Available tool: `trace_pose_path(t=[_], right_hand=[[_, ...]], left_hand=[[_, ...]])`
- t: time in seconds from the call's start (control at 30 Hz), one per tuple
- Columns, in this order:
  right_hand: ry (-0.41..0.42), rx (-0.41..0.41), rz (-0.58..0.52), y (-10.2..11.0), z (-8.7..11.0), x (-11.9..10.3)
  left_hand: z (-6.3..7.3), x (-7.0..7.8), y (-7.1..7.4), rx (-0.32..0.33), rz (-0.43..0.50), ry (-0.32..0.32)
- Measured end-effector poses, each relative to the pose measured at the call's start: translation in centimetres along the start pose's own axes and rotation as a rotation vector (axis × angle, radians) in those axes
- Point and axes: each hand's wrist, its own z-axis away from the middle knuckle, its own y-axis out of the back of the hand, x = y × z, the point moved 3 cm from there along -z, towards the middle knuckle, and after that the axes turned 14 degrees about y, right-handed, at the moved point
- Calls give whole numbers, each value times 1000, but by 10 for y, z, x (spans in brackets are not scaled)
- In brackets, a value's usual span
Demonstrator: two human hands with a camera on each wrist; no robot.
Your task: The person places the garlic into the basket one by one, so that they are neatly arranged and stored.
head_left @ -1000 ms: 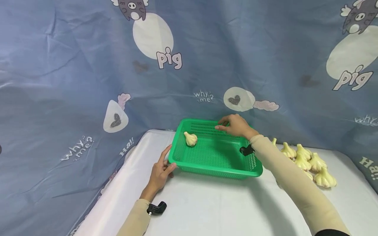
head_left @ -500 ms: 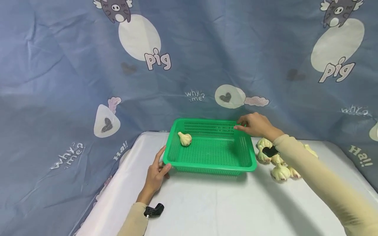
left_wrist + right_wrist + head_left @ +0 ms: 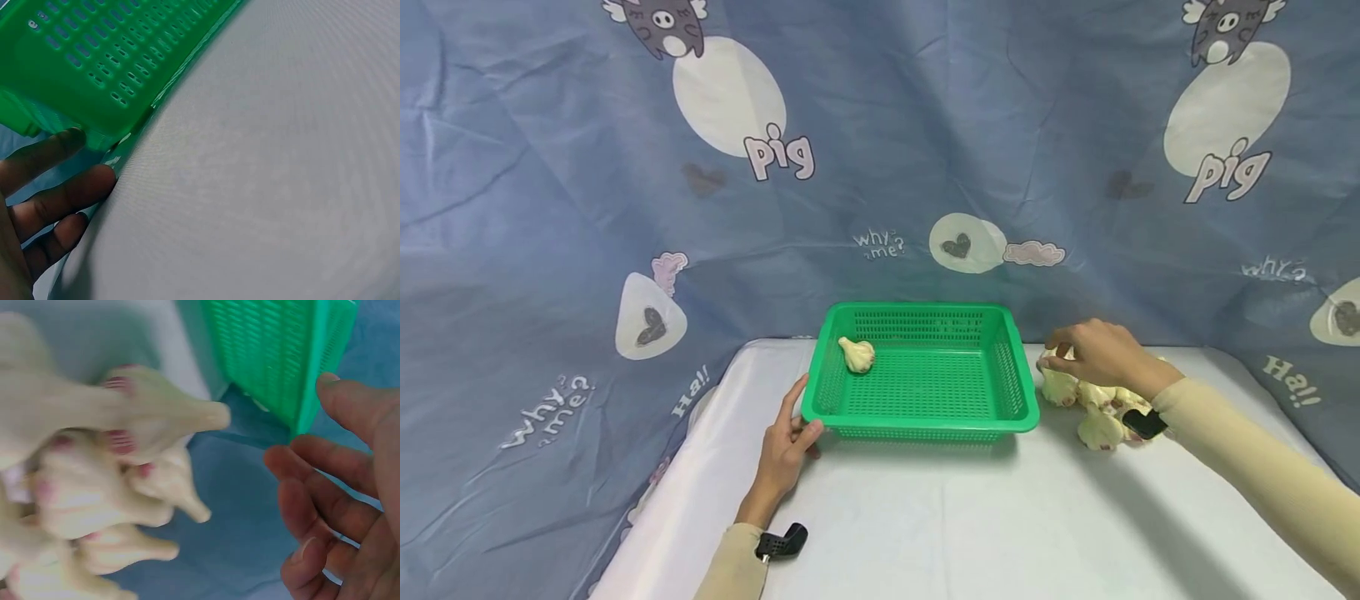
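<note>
A green plastic basket [image 3: 925, 424] stands on the white-covered table, with one garlic bulb [image 3: 858, 357] inside near its left wall. My left hand [image 3: 782, 450] rests at the basket's front left corner, its thumb at the rim. In the left wrist view, that hand's fingers [image 3: 69, 200] are spread and only slightly bent against the corner. Right of the basket, my right hand [image 3: 1101, 354] hovers over a group of garlic bulbs [image 3: 1101, 429] and partly hides them. The right wrist view shows it with loosely bent fingers, thumb apart and nothing held, beside the garlic.
Behind the table hangs a blue cloth [image 3: 850, 167] printed with pigs and lettering. It also runs down along the left side of the table [image 3: 887, 517]. Several garlic bulbs lie close together on the right, near the basket's right wall.
My right hand has moved from above the basket to the right and down over the garlic bulbs. The left hand stays at the basket corner. The head view has shifted right.
</note>
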Motion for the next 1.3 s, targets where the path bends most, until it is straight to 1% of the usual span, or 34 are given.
trace_pose_path(t=[0.1, 0.33, 0.57, 0.77, 0.93, 1.13, 1.3], right_hand=[[-10, -4, 6, -6, 19, 1], [-31, 13, 21, -23, 59, 4], [-55, 11, 27, -34, 87, 3], [-51, 18, 91, -43, 96, 0], [-11, 49, 147, -46, 101, -6], [37, 95, 250, -49, 105, -13], [33, 99, 294, -52, 112, -18]], left_hand=[[0, 2, 1, 7, -7, 0], [1, 4, 5, 18, -17, 4], [2, 2, 6, 17, -11, -4], [2, 0, 6, 31, -5, 5], [5, -2, 3, 18, 4, 26], [3, -1, 1, 20, -3, -4], [2, 2, -1, 15, -9, -2]])
